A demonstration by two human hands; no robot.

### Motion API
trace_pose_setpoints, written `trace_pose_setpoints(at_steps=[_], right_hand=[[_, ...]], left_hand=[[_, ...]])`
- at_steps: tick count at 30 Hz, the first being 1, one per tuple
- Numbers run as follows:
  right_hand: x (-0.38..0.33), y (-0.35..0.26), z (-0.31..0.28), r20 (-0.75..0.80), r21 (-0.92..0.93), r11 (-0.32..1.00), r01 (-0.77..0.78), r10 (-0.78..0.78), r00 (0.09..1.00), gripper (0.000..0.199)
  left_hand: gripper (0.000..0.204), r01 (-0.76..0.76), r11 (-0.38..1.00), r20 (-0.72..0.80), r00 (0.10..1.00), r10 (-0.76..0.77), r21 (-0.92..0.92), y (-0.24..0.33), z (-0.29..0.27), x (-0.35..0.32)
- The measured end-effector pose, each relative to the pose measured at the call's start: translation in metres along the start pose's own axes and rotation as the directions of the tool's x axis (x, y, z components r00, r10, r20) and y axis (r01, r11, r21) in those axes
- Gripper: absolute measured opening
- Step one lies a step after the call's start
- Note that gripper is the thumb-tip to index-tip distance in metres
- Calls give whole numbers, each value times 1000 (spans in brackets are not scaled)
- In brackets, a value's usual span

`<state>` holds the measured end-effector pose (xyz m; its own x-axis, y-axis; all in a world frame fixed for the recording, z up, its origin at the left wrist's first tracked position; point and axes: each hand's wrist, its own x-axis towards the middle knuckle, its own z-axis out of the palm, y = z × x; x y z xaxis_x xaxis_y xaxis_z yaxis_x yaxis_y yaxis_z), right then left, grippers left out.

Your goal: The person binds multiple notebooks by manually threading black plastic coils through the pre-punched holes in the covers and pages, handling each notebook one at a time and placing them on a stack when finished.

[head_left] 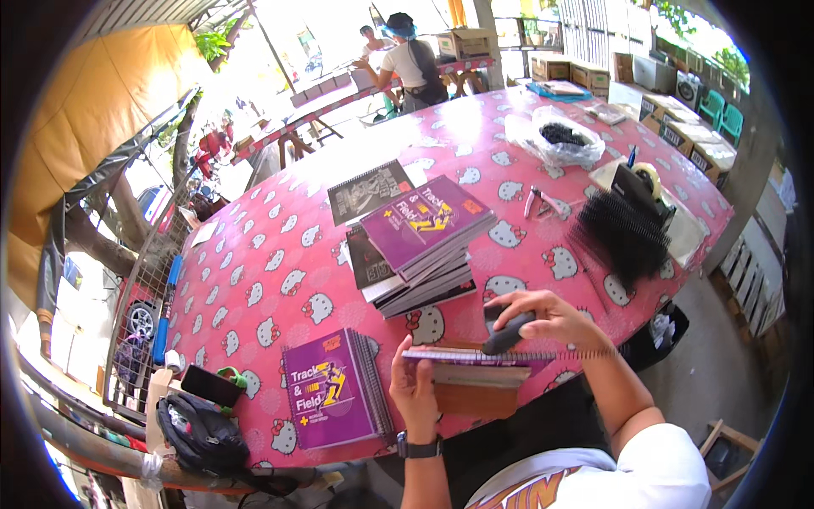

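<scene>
My left hand (415, 388) grips a purple-edged notebook (475, 357) by its left end, its bound edge turned up. A thin spiral coil (587, 354) runs along that edge and sticks out past its right end. Above it, my right hand (547, 316) has its fingers closed round a dark grey hand-held tool (510, 334), whose tip is at the coiled edge. Beneath the notebook shows a brown block or board (475, 401). To the left lies a pile of purple spiral notebooks (335, 390). Farther off stands a taller, uneven pile of notebooks (431, 222).
Pink-covered table (280, 237). On its right are pliers (543, 202), a bundle of black coils (623, 237) and a plastic bag (555, 140) with black bits. A black phone (212, 386) and bag (203, 433) lie at near left. A person (411, 64) stands beyond.
</scene>
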<state>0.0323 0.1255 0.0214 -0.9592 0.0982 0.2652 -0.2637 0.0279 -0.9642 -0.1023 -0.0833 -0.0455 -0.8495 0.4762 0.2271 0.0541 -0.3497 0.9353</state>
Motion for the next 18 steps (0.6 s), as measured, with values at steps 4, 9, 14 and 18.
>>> trace_pose_setpoints(at_steps=[4,9,14,18], right_hand=[[4,4,6,106,-51,998,-47,52,993,49],[0,12,-9,78,351,936,-41,15,997,40],[18,23,-29,75,-343,938,-57,88,993,36],[21,12,-21,385,69,998,6,-32,922,40]], left_hand=[[38,29,999,-34,999,-30,-31,-3,0,5],[39,-36,998,-99,994,40,46,-9,6,3],[40,-52,999,-251,967,52,6,-13,17,-11],[40,-128,992,-377,919,116,-8,-17,23,-31]])
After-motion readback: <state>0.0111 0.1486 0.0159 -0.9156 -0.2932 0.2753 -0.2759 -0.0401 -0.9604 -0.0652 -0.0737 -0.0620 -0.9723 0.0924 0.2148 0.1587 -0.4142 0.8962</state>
